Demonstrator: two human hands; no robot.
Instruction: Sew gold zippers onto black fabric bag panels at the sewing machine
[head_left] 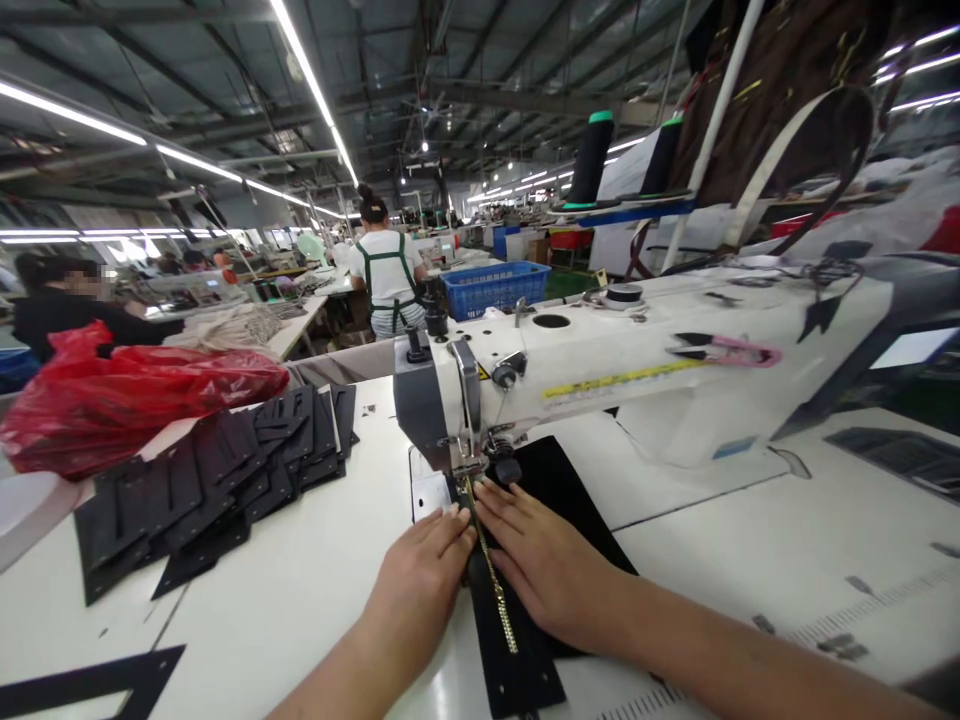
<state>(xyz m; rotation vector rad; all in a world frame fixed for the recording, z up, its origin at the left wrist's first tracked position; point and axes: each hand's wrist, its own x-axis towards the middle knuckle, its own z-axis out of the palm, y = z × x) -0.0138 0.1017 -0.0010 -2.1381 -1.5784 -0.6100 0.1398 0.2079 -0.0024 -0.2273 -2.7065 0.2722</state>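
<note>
In the head view, the left hand (424,578) and right hand (555,560) lie palm-down, fingers extended, pinching nothing, either side of a gold zipper (501,600) on black panels (517,680), beneath the sewing machine (600,375) on the tabletop (300,570).

Black strip (525,682) flat under my left hand (420,570) and right hand (551,565); small holes at the near end. Gold-toothed zipper (501,602) runs lengthwise on it, slightly slanted. Wider black panel (574,488) flat, partly under my right hand.
</note>
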